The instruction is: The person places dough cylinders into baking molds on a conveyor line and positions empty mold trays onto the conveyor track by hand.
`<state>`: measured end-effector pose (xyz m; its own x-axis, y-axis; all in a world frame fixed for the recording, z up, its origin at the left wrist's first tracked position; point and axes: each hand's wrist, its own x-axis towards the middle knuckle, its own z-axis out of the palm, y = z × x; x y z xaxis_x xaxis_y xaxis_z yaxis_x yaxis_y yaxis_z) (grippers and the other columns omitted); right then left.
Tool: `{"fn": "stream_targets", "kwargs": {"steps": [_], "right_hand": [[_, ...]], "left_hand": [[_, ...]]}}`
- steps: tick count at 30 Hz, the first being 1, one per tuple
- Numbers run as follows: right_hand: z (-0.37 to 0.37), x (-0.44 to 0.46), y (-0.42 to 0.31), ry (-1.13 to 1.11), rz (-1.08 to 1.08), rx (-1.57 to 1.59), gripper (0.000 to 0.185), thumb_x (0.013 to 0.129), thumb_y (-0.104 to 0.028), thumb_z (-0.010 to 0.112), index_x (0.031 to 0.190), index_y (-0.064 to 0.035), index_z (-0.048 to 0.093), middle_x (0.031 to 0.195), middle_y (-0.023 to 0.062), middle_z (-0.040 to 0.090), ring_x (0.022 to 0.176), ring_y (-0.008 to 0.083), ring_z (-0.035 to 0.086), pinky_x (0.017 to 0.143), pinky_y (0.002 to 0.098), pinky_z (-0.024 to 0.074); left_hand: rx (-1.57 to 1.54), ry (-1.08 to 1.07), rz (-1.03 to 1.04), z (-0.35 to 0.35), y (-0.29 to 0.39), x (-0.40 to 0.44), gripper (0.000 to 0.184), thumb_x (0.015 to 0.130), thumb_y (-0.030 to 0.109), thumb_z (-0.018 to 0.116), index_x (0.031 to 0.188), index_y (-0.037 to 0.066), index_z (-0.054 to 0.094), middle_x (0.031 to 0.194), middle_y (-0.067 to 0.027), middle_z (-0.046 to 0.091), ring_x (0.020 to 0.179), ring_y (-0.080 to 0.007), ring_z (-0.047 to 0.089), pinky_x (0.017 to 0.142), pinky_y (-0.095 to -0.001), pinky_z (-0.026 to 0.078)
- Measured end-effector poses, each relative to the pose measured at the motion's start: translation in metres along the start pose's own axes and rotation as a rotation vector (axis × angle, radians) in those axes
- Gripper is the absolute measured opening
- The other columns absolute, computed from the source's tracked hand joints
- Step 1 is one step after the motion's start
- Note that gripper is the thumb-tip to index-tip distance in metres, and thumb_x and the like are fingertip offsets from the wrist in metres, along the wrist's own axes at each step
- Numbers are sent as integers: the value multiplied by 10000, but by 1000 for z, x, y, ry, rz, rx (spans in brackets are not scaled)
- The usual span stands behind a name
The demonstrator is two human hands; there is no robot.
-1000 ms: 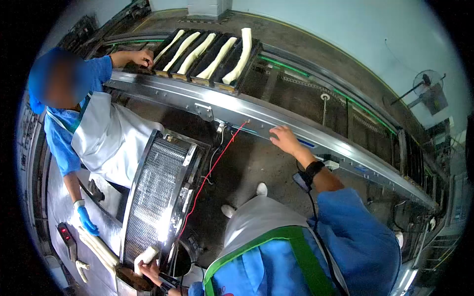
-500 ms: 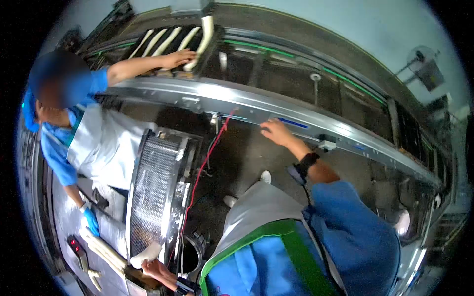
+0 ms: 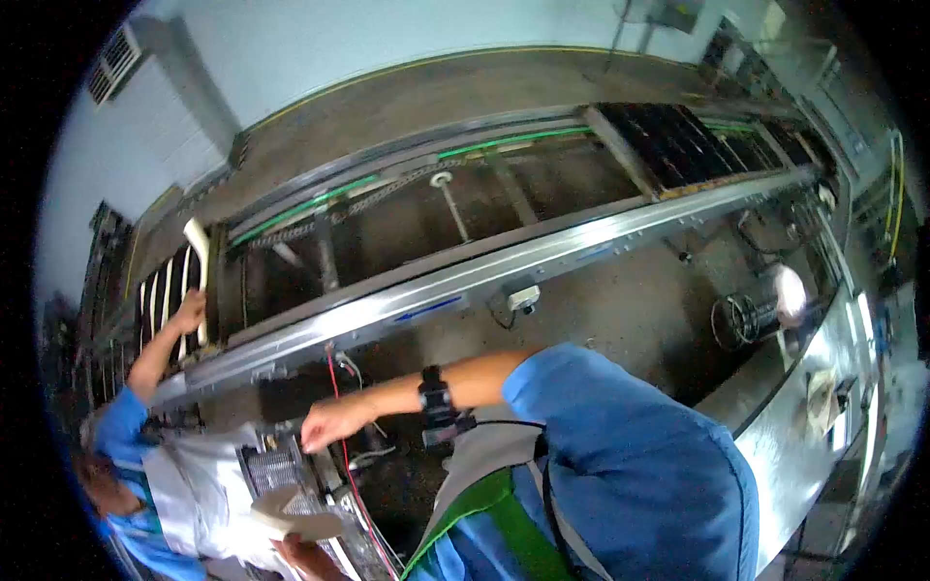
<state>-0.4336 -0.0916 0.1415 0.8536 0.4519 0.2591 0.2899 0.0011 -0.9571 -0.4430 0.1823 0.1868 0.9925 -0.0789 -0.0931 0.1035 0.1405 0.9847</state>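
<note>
My left hand [image 3: 305, 560] is at the lower left, its fingers closed around pale dough [image 3: 302, 526]. The dough appears as two lobes above the hand; I cannot tell if it is one bent piece or two. My right hand [image 3: 334, 424] hangs above the ridged metal surface [image 3: 274, 473] of a machine, fingers curled together, with no object visible in it. A black device [image 3: 436, 395] is strapped to my right wrist. Part of my left hand is hidden by the dough.
A co-worker's hand [image 3: 192, 312] touches a dough strip [image 3: 199, 247] on a dark tray with several strips. A steel conveyor rail [image 3: 426, 283] crosses ahead, with a dark tray [image 3: 678, 145] farther right. A red cord [image 3: 346, 455] hangs beside my right hand.
The view has turned right. My right hand has moved from near the rail to above the ridged machine. My left hand still holds dough, now raised nearer the machine's middle.
</note>
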Motion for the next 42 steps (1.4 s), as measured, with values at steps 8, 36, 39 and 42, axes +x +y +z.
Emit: {"fn": "stream_targets", "kwargs": {"steps": [8, 36, 39, 42], "right_hand": [[-54, -39, -64, 494, 107, 334, 564, 778, -380, 525, 1093, 49, 338, 1015, 118, 442, 942, 164, 394, 803, 268, 339], [-344, -363, -204, 1334, -59, 211, 359, 766, -220, 547, 1010, 13, 425, 757, 122, 552, 620, 184, 575, 532, 276, 502], [-328, -402, -155, 1313, 175, 465, 357, 770, -245, 543, 988, 20, 446, 764, 128, 550, 632, 186, 573, 537, 278, 499], [-283, -413, -104, 1334, 389, 207, 308, 763, -227, 557, 956, -1, 478, 791, 121, 545, 662, 188, 570, 549, 272, 500]], "left_hand": [[242, -565, -35, 194, 16, 21, 533, 771, 148, 506, 1233, 12, 278, 1161, -131, 403, 1014, -205, 422, 886, -304, 307], [247, -627, -85, 244, -26, 38, 180, 815, 177, 500, 931, 51, 555, 897, -15, 544, 841, -89, 493, 733, -208, 361], [193, -598, -158, 239, -39, 34, 170, 818, 158, 491, 932, 48, 553, 899, -19, 545, 844, -93, 491, 750, -218, 371], [185, -650, -179, 247, -47, 28, 158, 823, 137, 476, 931, 48, 552, 909, -22, 546, 842, -97, 494, 773, -230, 381]]}}
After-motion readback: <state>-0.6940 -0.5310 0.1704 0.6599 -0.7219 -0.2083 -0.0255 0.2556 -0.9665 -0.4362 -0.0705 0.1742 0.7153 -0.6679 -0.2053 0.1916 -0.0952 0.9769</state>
